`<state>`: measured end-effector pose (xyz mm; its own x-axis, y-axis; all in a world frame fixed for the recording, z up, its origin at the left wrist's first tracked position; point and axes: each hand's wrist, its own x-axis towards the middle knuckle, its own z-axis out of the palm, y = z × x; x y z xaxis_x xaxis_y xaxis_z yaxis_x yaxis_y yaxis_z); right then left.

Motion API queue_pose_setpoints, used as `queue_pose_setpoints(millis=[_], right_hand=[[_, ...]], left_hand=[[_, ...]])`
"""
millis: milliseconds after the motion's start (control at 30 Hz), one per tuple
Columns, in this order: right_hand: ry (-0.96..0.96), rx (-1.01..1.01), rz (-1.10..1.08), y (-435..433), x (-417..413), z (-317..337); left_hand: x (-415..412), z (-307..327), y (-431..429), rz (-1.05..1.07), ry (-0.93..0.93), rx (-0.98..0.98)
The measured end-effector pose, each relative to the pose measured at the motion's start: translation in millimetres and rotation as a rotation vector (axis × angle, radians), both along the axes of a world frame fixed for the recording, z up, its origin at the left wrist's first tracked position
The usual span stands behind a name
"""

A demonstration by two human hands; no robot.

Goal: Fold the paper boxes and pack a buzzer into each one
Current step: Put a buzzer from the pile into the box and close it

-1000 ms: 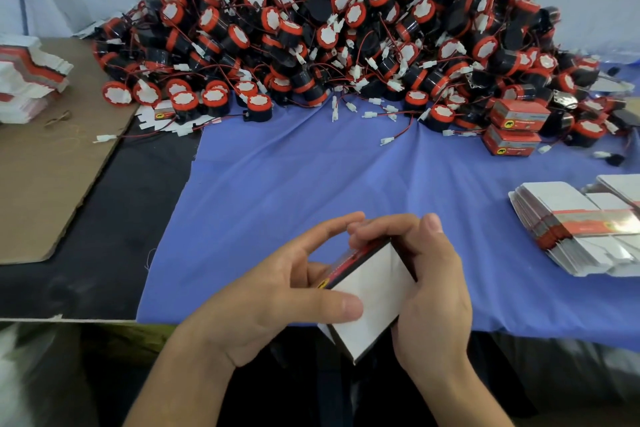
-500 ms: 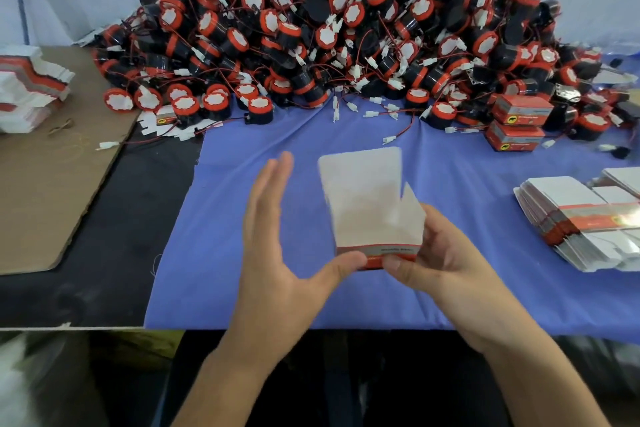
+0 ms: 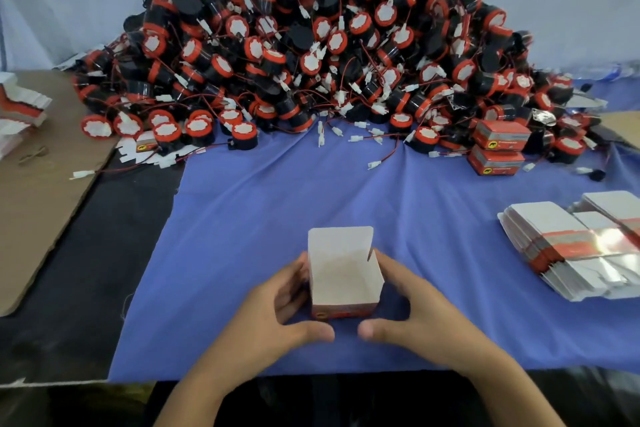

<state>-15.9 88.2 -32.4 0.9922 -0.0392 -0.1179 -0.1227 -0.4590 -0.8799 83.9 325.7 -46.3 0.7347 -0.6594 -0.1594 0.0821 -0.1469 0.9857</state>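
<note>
Open paper box (image 3: pixel 343 274) at 6 o'clock, gripped between curled left hand (image 3: pixel 277 317) and right hand (image 3: pixel 415 314); buzzer pile (image 3: pixel 311 62) at 12 o'clock.

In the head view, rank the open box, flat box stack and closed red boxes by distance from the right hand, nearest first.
1. Open box, touching the right hand.
2. Flat box stack, to the right.
3. Closed red boxes, far back right.
</note>
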Motion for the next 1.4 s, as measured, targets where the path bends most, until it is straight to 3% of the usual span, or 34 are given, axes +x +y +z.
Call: queue_pose_setpoints(millis=[133, 267, 600, 833, 933, 1000, 1133, 1300, 1400], right_hand=[[-0.055, 0.453, -0.202, -18.0, -0.5, 12.0], [-0.047, 0.674, -0.306, -27.4, 43.7, 14.2], [-0.069, 0.686, -0.375, -11.3, 249.3, 24.8], [-0.166, 0.432, -0.364, -8.5, 379.9, 30.7], [-0.102, 0.364, -0.395, -12.7, 413.7, 30.8], [-0.084, 0.374, -0.43, -15.1, 421.3, 28.6], [-0.166, 0.438, -0.495, -19.4, 403.7, 31.7], [-0.21, 0.699, -0.438, -27.3, 346.7, 57.1], [-0.21, 0.72, -0.355, -32.9, 297.5, 71.9]], left_hand=[[6.0, 6.4, 1.7, 0.203, 0.13, -0.169], [33.7, 13.5, -17.1, 0.41, 0.249, -0.366], [176.8, 32.9, -107.1, 0.582, 0.24, -0.328], [287.5, 44.7, -158.7, 0.582, 0.163, -0.254], [318.0, 51.8, -170.0, 0.633, 0.202, -0.247], [328.6, 51.9, -169.1, 0.666, 0.261, -0.255], [325.5, 48.5, -158.2, 0.676, 0.394, -0.472], [292.5, 65.9, -143.0, 0.508, 0.341, -0.529], [257.1, 76.1, -131.0, 0.432, 0.295, -0.522]])
